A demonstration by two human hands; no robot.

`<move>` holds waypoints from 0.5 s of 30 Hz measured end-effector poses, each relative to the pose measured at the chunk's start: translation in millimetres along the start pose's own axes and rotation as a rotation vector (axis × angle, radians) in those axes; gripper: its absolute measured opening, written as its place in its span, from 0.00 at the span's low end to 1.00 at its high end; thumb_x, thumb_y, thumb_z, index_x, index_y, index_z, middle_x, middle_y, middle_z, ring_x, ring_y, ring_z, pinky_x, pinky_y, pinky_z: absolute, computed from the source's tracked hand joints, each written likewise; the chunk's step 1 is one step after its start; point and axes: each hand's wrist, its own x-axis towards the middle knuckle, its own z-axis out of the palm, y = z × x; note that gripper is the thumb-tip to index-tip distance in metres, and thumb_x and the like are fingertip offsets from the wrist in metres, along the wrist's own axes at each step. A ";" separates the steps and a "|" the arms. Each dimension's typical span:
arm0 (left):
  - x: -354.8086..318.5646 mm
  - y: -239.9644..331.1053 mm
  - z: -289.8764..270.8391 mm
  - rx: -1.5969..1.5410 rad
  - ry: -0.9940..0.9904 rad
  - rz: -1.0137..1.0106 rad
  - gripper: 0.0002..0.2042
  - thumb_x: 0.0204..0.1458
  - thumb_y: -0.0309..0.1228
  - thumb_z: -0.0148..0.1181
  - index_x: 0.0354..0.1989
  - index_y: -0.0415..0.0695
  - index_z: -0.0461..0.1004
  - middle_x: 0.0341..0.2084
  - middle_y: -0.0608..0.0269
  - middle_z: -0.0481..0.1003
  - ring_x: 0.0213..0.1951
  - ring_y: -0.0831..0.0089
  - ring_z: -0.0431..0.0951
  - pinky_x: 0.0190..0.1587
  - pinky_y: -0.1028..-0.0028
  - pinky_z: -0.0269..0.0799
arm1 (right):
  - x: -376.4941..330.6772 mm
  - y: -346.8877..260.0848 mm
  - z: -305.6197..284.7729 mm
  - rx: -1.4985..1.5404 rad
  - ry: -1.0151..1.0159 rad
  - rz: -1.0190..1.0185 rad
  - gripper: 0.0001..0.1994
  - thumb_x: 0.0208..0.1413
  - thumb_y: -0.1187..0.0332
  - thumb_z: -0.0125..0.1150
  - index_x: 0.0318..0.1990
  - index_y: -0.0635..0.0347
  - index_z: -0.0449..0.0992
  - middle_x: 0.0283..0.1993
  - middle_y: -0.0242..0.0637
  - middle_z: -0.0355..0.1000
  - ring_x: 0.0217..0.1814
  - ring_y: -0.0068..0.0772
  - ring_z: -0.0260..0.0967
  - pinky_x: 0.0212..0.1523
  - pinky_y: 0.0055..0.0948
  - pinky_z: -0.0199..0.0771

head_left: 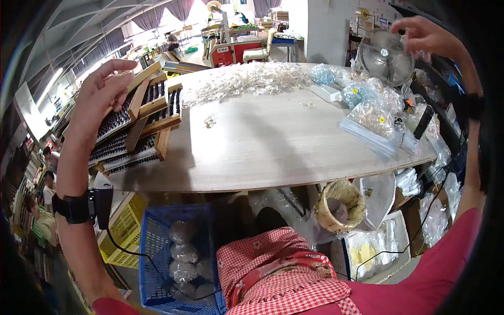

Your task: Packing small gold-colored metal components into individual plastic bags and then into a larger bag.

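My left hand (107, 88) is raised at the left, its bent fingers apart and nothing visible in them. It overlaps the upper end of a stack of wooden-framed racks (139, 128) lined with rows of small dark pieces; whether it touches them I cannot tell. At the upper right my right hand (429, 38) is lifted in front of a round fan (386, 58), fingers loosely bent and apart, holding nothing I can see. A long heap of small clear pieces (241, 79) lies along the far side of the pale table (252, 142).
Bagged clear and bluish pieces (374, 113) crowd the table's right side, beside a white box (325, 93). Below the front edge stand a blue crate (157, 252) with several round bundles, a yellow crate (123, 226) and a stained bucket (340, 207). Cables hang from both wrists.
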 end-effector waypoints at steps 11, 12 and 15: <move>251.7 -198.1 202.6 0.171 -0.285 -0.001 0.19 0.52 0.36 0.61 0.52 0.45 0.74 0.33 0.55 0.80 0.35 0.69 0.80 0.39 0.70 0.75 | 421.7 -109.6 94.4 0.120 0.104 -0.144 0.39 0.50 0.41 0.63 0.69 0.39 0.58 0.64 0.50 0.63 0.66 0.45 0.62 0.57 0.51 0.71; 269.6 -216.3 219.5 0.091 -0.312 -0.108 0.19 0.53 0.37 0.60 0.52 0.44 0.74 0.35 0.54 0.80 0.38 0.68 0.80 0.42 0.70 0.75 | 451.0 -112.3 106.9 0.109 0.026 -0.113 0.41 0.50 0.40 0.62 0.70 0.41 0.56 0.66 0.50 0.60 0.68 0.47 0.58 0.62 0.51 0.66; 315.7 -264.0 268.5 -0.122 -0.353 -0.166 0.21 0.51 0.37 0.60 0.53 0.43 0.74 0.37 0.53 0.79 0.39 0.63 0.80 0.44 0.67 0.75 | 530.1 -60.0 139.3 0.159 -0.104 -0.103 0.46 0.47 0.42 0.65 0.71 0.49 0.53 0.72 0.49 0.50 0.74 0.53 0.48 0.65 0.60 0.59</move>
